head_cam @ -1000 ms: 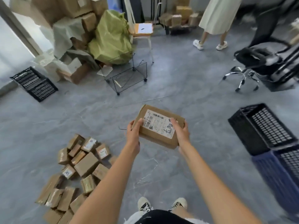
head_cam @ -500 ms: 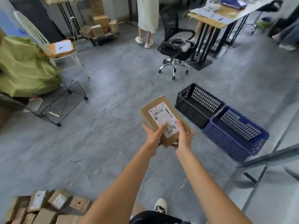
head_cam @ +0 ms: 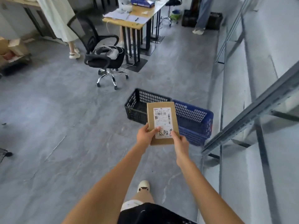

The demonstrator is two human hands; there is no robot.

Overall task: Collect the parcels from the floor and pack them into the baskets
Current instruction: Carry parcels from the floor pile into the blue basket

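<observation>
The grey floor [head_cam: 56, 126] fills most of what I see, and a metal shelf frame [head_cam: 252, 107] slants down the wall at my three o'clock. At eleven o'clock, well off, a black office chair [head_cam: 103, 59] stands with a white headset on its seat, pulled out from the wooden desk [head_cam: 134, 18] at twelve o'clock. Someone in a pale skirt stands by the chair, and another person's legs show far off at one o'clock.

Straight ahead at twelve o'clock sit the two baskets, touching side by side: the black basket [head_cam: 137, 109] on the left, the blue basket [head_cam: 195, 122] on the right. Both look open-topped; I cannot see anything in the parts the parcel leaves uncovered.

The parcel [head_cam: 159, 113] is off the floor, out in front of me, hiding where the baskets meet. I hold it flat with the label [head_cam: 162, 122] up, probably to read the handwriting and choose a basket.

My left hand [head_cam: 144, 135] grips the near left corner, thumb on top beside the label. My right hand [head_cam: 179, 139] grips the near right corner, thumb on the label's edge. Holding the near end leaves the far end free to tip in first, I reckon.

My shoe [head_cam: 143, 185] is planted at six o'clock, mid-stride.
</observation>
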